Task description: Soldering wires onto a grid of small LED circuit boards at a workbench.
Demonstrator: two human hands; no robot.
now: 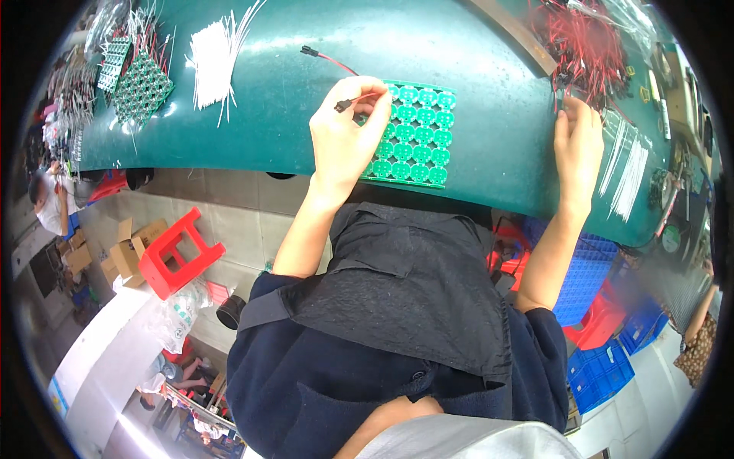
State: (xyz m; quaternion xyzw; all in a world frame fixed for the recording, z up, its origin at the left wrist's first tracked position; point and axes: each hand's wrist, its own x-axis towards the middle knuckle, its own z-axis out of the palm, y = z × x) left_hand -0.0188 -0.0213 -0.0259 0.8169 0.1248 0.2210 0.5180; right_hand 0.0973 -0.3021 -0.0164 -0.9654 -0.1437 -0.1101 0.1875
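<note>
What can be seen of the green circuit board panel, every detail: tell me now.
The green printed circuit board panel looks thin and rigid, with small round boards joined in a grid: five rows, at least four columns showing. Paler green marks cover the rounds, and dark gaps sit between them. It lies flat on the dark green tabletop, close to the edge nearest the person. The left hand hides part of its left side; whether they touch cannot be told.

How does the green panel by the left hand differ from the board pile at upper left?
The panel is bright green; the board pile is darker. The panel lies alone; the pile's boards overlap. The left hand partly covers the panel; no hand covers the pile. Both show repeating units in rows.
</note>
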